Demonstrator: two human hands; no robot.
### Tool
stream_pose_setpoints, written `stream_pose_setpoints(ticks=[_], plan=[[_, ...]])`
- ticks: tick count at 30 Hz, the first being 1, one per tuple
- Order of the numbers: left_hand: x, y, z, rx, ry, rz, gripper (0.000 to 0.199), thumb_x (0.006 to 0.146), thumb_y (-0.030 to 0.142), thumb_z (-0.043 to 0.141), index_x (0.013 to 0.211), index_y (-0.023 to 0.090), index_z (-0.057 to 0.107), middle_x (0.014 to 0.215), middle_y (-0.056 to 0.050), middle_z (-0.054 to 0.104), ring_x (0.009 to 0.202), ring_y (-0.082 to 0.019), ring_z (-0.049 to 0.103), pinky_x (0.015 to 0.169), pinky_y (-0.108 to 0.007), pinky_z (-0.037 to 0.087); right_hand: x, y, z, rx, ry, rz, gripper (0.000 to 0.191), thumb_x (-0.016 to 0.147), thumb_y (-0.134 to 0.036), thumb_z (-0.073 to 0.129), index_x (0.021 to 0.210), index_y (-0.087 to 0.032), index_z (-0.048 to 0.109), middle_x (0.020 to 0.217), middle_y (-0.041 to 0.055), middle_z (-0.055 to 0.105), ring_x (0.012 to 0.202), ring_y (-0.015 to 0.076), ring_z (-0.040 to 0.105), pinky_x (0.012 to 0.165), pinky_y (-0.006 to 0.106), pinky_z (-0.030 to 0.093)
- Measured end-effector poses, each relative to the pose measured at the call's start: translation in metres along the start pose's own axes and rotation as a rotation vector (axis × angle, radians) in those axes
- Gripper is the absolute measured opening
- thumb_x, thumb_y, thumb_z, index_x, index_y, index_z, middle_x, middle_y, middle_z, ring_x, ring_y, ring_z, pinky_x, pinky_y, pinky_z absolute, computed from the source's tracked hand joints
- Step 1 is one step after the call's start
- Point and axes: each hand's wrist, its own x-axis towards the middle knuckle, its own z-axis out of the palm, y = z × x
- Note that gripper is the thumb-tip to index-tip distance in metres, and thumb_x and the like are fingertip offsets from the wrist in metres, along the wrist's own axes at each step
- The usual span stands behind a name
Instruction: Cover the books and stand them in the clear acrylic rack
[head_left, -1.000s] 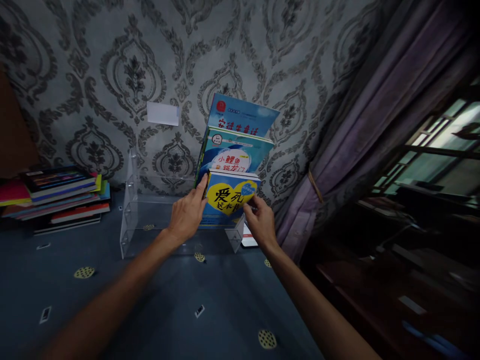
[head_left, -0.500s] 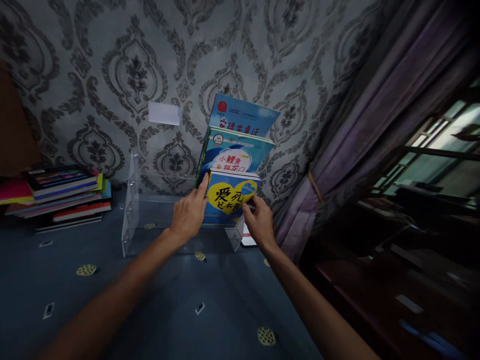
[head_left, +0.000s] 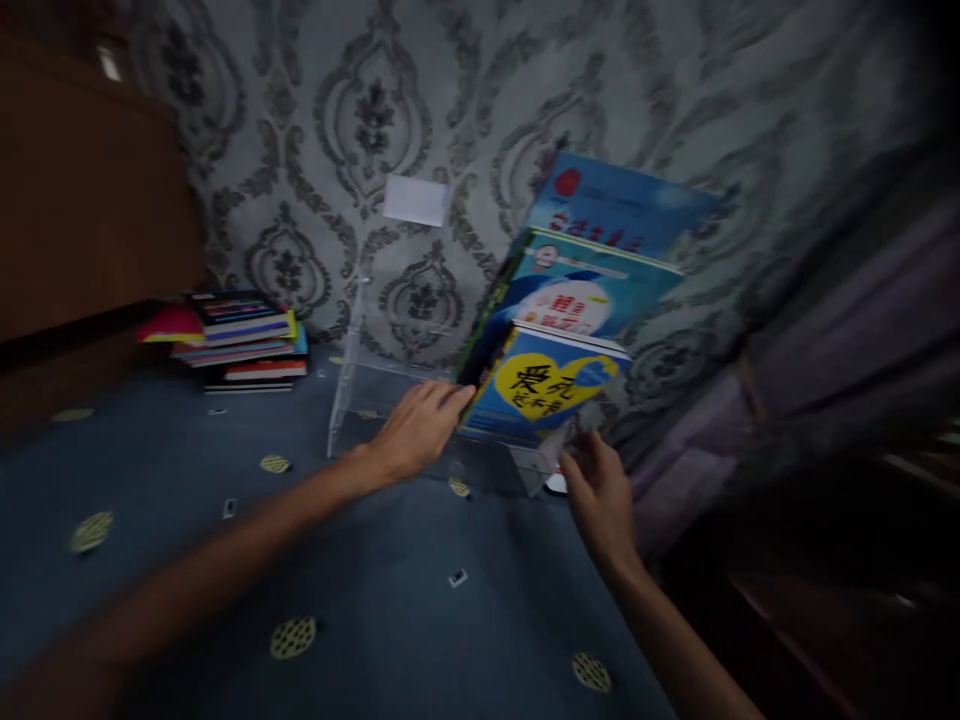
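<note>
Upright at the right end of a clear acrylic tiered rack (head_left: 343, 400) stand several books. In front is a blue book with a yellow heart (head_left: 534, 390); behind it rise a teal book (head_left: 637, 285) and a taller blue book (head_left: 637, 200). My left hand (head_left: 420, 430) lies with fingers stretched out against the lower left edge of the heart book, not gripping it. My right hand (head_left: 602, 490) is off the books, just right of the rack's right end, fingers loosely bent and apart, holding nothing visible. Motion blurs the picture somewhat.
A pile of books (head_left: 240, 340) lies to the left on the blue patterned tablecloth (head_left: 375, 620). Brown furniture (head_left: 90, 200) stands far left. Patterned wallpaper with a white card (head_left: 416, 200) is behind the rack. A purple curtain (head_left: 697, 440) hangs at the right.
The view has swung left. My right hand has let go of the heart book's right side and drawn back down and right. My left hand has slid lower along the book's left edge.
</note>
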Motion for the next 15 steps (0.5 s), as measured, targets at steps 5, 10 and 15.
stream_pose_setpoints(ticks=[5,10,15], plan=[[-0.056,-0.036,-0.032,0.17,0.057,0.159,0.035,0.1,0.011,0.032,0.123,0.014,0.058,0.114,-0.011,0.065,0.114,-0.022,0.054,0.102,-0.037,0.044,-0.042,0.006,-0.004,0.021,-0.172,0.164,0.073,0.077,-0.065,0.058,0.133,-0.018,0.054,0.128,0.018,0.062,0.108,0.0342,0.067,0.091,0.05,0.056],[-0.106,-0.098,-0.067,0.362,0.097,0.021,0.03,0.1,0.018,0.035,0.111,0.017,0.063,0.096,-0.01,0.067,0.096,-0.024,0.057,0.088,-0.039,0.046,-0.071,0.004,-0.009,-0.054,-0.251,0.227,0.065,0.075,-0.065,0.056,0.124,-0.022,0.061,0.131,0.0139,0.063,0.118,0.0363,0.063,0.094,0.048,0.056],[-0.113,-0.178,-0.105,0.522,0.157,-0.531,0.032,0.099,0.023,0.035,0.115,0.014,0.061,0.112,-0.016,0.064,0.108,-0.031,0.052,0.094,-0.044,0.041,-0.083,0.012,-0.012,-0.113,-0.316,0.275,0.053,0.071,-0.06,0.059,0.109,-0.023,0.068,0.119,0.0129,0.071,0.113,0.039,0.066,0.097,0.054,0.054]])
